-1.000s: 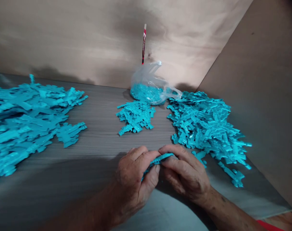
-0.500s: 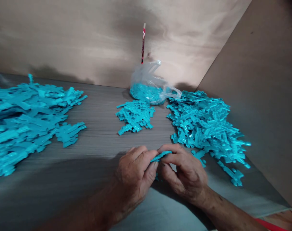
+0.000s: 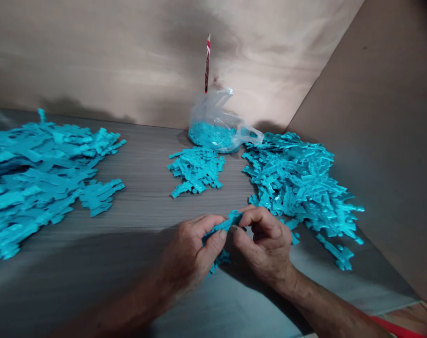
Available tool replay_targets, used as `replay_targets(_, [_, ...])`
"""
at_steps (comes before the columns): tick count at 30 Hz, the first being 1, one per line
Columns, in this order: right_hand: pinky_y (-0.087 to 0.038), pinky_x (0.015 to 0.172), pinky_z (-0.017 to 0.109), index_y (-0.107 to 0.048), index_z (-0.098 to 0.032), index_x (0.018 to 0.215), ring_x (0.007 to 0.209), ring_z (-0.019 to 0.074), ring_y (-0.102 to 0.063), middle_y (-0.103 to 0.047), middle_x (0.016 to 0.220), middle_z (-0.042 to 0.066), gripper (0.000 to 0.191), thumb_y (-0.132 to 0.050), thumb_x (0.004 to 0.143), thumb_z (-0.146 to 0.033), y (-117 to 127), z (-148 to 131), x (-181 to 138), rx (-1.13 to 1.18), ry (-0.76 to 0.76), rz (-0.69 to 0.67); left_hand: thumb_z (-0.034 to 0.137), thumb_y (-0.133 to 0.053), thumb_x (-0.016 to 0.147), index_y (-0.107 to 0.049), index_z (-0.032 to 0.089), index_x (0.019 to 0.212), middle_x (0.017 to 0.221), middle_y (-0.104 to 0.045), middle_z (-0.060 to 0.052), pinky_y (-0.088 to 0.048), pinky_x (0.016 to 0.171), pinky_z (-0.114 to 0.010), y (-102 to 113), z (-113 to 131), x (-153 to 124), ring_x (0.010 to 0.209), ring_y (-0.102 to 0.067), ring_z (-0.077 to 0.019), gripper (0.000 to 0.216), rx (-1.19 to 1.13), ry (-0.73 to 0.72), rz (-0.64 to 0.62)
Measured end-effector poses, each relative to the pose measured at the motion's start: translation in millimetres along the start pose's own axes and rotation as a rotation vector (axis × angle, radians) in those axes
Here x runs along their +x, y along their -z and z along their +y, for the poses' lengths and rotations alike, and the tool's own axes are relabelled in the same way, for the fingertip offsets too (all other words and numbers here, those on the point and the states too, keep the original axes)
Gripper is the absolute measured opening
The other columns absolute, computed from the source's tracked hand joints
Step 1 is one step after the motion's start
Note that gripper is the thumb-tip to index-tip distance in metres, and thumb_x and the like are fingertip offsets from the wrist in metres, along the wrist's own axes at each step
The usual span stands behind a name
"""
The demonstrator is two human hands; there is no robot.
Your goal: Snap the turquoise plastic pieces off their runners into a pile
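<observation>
More of the blue piece [image 3: 223, 226] shows now than half a second ago, and its far end tips up toward one o'clock. It sits between both hands. The left hand [image 3: 194, 246] pinches it with thumb and bent fingers. The right hand [image 3: 266, 244] curls thumb and finger at its far end; I can't tell how tight. Small blue bits [image 3: 221, 263] peek out at six o'clock. From the hands, a big pile [image 3: 40, 183] is at ten o'clock, a little heap [image 3: 197, 170] at eleven.
</observation>
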State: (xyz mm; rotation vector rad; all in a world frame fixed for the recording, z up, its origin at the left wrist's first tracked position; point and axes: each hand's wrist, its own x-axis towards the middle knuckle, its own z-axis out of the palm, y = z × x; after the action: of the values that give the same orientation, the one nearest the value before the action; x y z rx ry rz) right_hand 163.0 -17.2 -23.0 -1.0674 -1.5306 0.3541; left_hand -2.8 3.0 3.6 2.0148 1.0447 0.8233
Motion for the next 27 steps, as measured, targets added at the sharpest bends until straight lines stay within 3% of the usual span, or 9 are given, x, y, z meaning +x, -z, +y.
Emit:
replay_targets(6, [-0.048,0.065,0.025,-0.053,-0.022,0.080,0.069,0.0126,-0.060,-0.062,0.075,-0.003,0.016,-0.061,0.074,-0.009,-2,-2,-4,0.004,-0.058,-0.016,0.019,-0.049,0.087,-0.069,0.020,0.086,0.073,-0.067,0.003,-0.044,0.066,-0.025,-1,-1,1,0.069,-0.059,-0.0143,0.020,-0.028,0.092,0.007])
replay_targets(11, [-0.039,0.050,0.021,-0.052,-0.022,0.077,0.053,0.0085,-0.045,-0.050,0.063,-0.007,0.017,-0.062,0.070,-0.011,-7,-3,-4,0.082,-0.351,-0.075,0.021,-0.048,0.083,-0.066,0.018,0.076,0.061,-0.053,0.004,-0.036,0.059,-0.026,-9,-6,2,0.059,-0.047,-0.0129,0.020,-0.043,0.189,0.000])
replay_targets(14, [-0.035,0.046,0.019,-0.053,-0.021,0.081,0.050,0.0070,-0.041,-0.046,0.060,-0.009,0.020,-0.064,0.068,-0.012,-10,1,0,0.249,-0.495,-0.064,0.024,-0.048,0.080,-0.060,0.018,0.069,0.056,-0.045,0.005,-0.031,0.053,-0.026,-9,-8,5,0.054,-0.040,-0.0119,0.018,-0.218,0.378,-0.031])
replay_targets(17, [-0.044,0.052,0.022,-0.055,-0.021,0.096,0.054,0.0092,-0.052,-0.058,0.067,-0.007,0.030,-0.068,0.070,-0.018,-8,5,6,0.445,-0.588,-0.064,0.027,-0.050,0.080,-0.050,0.019,0.061,0.053,-0.044,0.004,-0.030,0.052,-0.027,-4,-11,9,0.052,-0.037,-0.0114,0.020,-0.438,0.523,-0.076])
replay_targets(20, [-0.051,0.054,0.026,-0.058,-0.019,0.101,0.057,0.0124,-0.060,-0.065,0.071,-0.002,0.033,-0.071,0.071,-0.025,-3,5,11,0.521,-0.678,-0.098,0.027,-0.051,0.081,-0.048,0.019,0.064,0.056,-0.043,0.004,-0.033,0.056,-0.027,1,-16,13,0.057,-0.040,-0.0119,0.020,-0.661,0.506,-0.063])
replay_targets(27, [-0.045,0.047,0.023,-0.069,-0.015,0.084,0.048,0.0098,-0.056,-0.063,0.063,-0.001,0.020,-0.073,0.072,-0.030,1,3,11,0.451,-0.702,-0.201,0.023,-0.053,0.079,-0.054,0.016,0.068,0.056,-0.042,0.004,-0.035,0.055,-0.028,-1,-25,14,0.056,-0.044,-0.0122,0.013,-0.894,0.528,-0.042])
